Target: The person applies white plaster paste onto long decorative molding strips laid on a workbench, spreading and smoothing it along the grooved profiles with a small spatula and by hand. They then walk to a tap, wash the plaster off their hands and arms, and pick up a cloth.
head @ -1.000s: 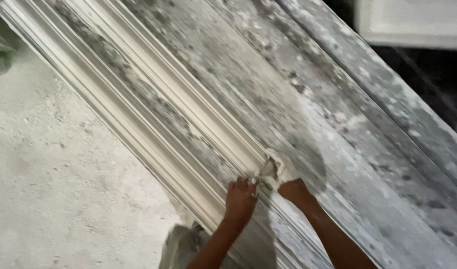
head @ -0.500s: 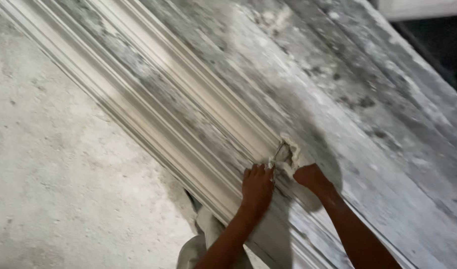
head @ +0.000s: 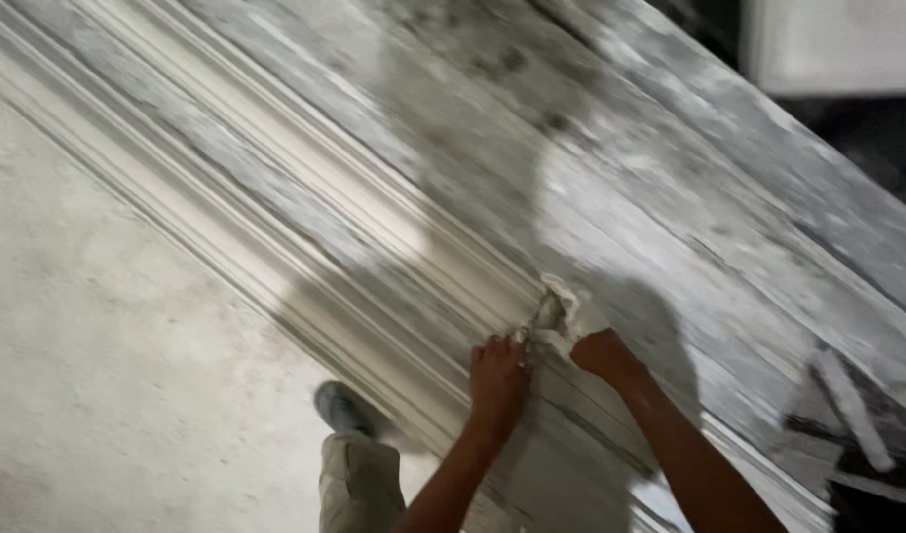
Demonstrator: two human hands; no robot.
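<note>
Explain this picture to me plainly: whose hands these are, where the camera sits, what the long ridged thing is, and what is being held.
There is no machine here. The camera is worn on a person's head and looks down, so the two bare arms that come up from the bottom edge are that person's own. The long pale thing running slantwise across the view is a plaster moulding with parallel ridges and grooves, lying on a streaked grey work surface. The left hand and the right hand press together on a small tool caked with wet white plaster, set against the ridges. Its exact shape is too blurred to tell. Below, the person's shoe stands on the concrete floor. At the right edge lie some plaster-smeared scraps.
</note>
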